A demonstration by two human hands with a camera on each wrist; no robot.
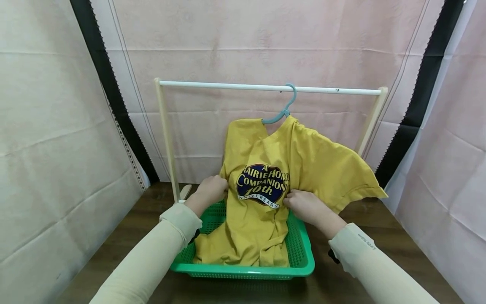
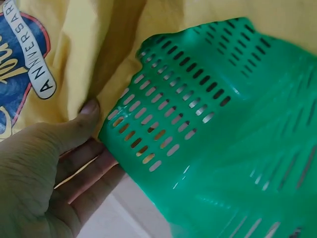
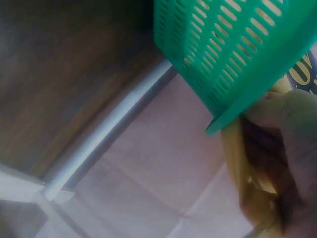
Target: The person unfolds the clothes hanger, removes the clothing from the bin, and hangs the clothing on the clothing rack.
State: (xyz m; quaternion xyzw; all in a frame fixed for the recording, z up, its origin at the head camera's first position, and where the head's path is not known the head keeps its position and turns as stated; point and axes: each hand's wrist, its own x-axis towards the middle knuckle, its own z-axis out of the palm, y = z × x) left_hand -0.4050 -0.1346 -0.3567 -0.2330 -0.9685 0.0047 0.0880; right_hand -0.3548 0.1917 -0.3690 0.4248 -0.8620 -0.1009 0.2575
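Observation:
A yellow T-shirt (image 1: 258,145) with a dark blue printed emblem hangs on a light blue hanger (image 1: 291,101), whose hook is over the rack's white bar (image 1: 220,85). The shirt's lower part lies in a green perforated basket (image 1: 243,271). My left hand (image 1: 210,192) pinches the shirt's left side below the shoulder; the left wrist view shows the thumb (image 2: 89,111) on the cloth. My right hand (image 1: 306,207) grips the other side beside the emblem, under the spread sleeve (image 1: 338,169). Cloth hides most of the hanger.
The rack's left post (image 1: 167,135) and right post (image 1: 372,120) stand on either side of the shirt. Under the basket is a dark brown wooden surface (image 1: 326,278). Pale fabric walls (image 1: 57,126) with black strips enclose the place at the back and sides.

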